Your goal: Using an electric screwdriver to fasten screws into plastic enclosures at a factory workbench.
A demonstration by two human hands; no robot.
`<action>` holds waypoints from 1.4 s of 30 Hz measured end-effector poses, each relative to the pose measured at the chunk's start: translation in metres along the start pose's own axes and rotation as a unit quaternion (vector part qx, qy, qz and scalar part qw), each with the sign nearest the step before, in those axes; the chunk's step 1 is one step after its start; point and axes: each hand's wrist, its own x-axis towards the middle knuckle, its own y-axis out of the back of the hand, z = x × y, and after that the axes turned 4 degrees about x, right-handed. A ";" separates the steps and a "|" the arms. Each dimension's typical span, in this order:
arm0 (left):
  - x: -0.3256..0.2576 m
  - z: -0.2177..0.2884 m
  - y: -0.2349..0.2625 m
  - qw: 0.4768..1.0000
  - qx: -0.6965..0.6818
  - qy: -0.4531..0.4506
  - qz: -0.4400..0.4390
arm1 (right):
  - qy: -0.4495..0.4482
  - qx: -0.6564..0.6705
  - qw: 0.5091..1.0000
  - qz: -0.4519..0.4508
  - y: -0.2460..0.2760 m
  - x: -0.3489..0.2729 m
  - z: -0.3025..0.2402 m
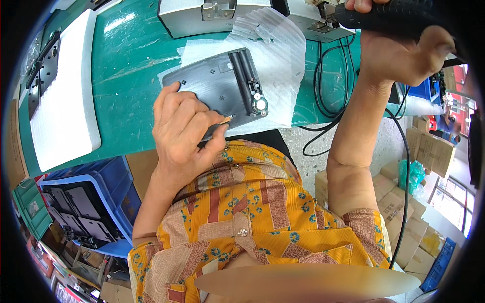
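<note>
My left hand [182, 123] rests on the near left part of a dark grey plastic housing [207, 83]. Its thumb and forefinger pinch a small brass-coloured metal piece [226, 120] at the housing's near edge. Along the right side of the housing runs a ribbed channel with a round silver part [260, 104] at its near end. At the upper right, my right hand [399, 55] is closed around a black electric screwdriver [391, 15], partly cut off by the picture's edge. The screwdriver's nose points left at a white box with a metal mechanism [323, 22].
White foam sheeting [278, 55] lies under the housing on the green table [131, 55]. Another white box [194, 22] stands behind. A white foam slab [65, 101] is at left, above a blue crate [121, 187] of dark panels. Black cables [319, 83] hang over the table's edge.
</note>
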 end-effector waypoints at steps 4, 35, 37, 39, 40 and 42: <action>-0.002 -0.001 -0.002 1.000 0.002 0.009 0.010 | 0.030 -0.615 0.773 -0.151 -0.029 -0.005 -0.024; -0.017 -0.016 0.015 0.997 -0.024 -0.025 0.064 | -0.222 -0.381 0.892 -0.099 -0.015 -0.096 0.010; -0.018 -0.017 0.014 0.997 -0.009 -0.031 0.066 | -0.220 -0.388 0.889 -0.104 -0.011 -0.100 0.017; -0.019 -0.017 0.012 0.997 -0.013 -0.032 0.074 | -0.192 -0.361 0.906 -0.107 -0.006 -0.108 0.028; -0.019 -0.016 0.012 0.997 -0.013 -0.030 0.076 | -0.195 -0.362 0.905 -0.108 -0.003 -0.106 0.027; -0.019 -0.016 0.012 0.996 -0.020 -0.027 0.084 | -0.238 -0.337 0.894 -0.176 0.001 -0.101 0.022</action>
